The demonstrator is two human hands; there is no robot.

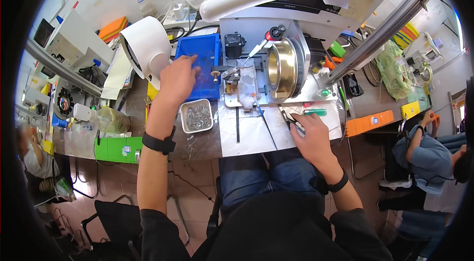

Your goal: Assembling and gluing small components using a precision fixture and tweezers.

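My left hand point(178, 79) reaches over the left side of a shallow blue tray point(211, 43). Its index finger and thumb are apart above the tray floor, and I see nothing held between them. Just below the tray is a small white dish point(183, 123) of tiny clear and metallic pieces. My right hand point(311, 135) rests low over white paper, its fingers closed around a slim dark-and-silver hand tool point(286, 116). A green-handled tool point(316, 112) lies beside those fingers. Between my hands stands a bench machine with a brass-coloured wheel point(277, 71) and a small metal clamp point(230, 74).
A white lamp head point(242, 0) hangs over the machine, and a white round-hooded device point(148, 46) stands left of the tray. Dark pointed tweezers point(267, 126) lie on the paper point(242, 145). Green point(118, 150) and orange point(369, 123) strips line the table edge. Another person point(427, 155) sits at right.
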